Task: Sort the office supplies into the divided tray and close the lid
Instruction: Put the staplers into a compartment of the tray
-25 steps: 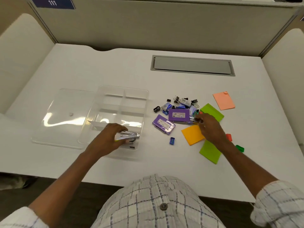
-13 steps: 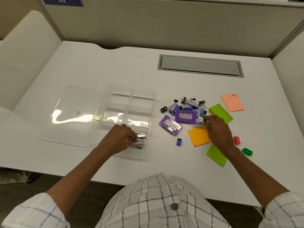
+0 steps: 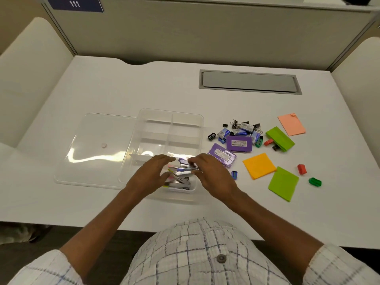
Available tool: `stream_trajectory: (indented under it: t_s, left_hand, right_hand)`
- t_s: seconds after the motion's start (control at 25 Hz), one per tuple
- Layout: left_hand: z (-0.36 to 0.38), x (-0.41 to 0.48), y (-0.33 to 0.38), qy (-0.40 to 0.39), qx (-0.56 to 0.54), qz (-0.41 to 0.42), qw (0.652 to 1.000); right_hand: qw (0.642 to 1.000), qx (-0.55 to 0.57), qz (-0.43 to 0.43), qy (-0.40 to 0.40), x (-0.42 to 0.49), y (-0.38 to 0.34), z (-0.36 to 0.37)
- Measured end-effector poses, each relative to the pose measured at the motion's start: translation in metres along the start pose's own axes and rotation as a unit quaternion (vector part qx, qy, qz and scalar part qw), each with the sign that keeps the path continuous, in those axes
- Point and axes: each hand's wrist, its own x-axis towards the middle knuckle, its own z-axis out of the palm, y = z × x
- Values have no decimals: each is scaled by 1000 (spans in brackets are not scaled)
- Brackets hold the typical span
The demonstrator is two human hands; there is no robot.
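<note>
White desk (image 3: 123, 89): divided tray (image 3: 201, 128) near front edge, lid (image 3: 98, 145) off at its left. Right hand (image 3: 207, 173) pinches purple stapler (image 3: 185, 163) over near compartment; left hand (image 3: 152, 173) spread beside it.

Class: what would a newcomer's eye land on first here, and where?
Both hands meet over the near compartment of the clear plastic divided tray, the right hand pinching a small purple stapler, the left hand spread beside it. Right of it lies a bright scatter: an orange square sticky-note pad, purple flat boxes, black binder clips.
</note>
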Motion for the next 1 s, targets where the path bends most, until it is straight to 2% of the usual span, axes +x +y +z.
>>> stream_trajectory:
  t_s: [0.24, 0.44, 0.64, 0.84, 1.0]
  left_hand:
    - [-1, -12, -8, 8, -32, 26, 999]
    - [3, -7, 2, 11, 11, 70, 997]
    - [5, 5, 8, -53, 98, 131, 985]
    - [7, 19, 3, -25, 114, 90, 989]
    - [6, 22, -2, -14, 99, 138, 985]
  right_hand:
    - [999, -17, 15, -42, 11, -13, 35]
    - [999, -24, 36, 12, -7, -18, 41]
    - [989, -42, 95, 101, -39, -21, 35]
    - [967, -39, 182, 172, -91, -4, 26]
    - [942, -25, 268, 198, -125, 25, 18]
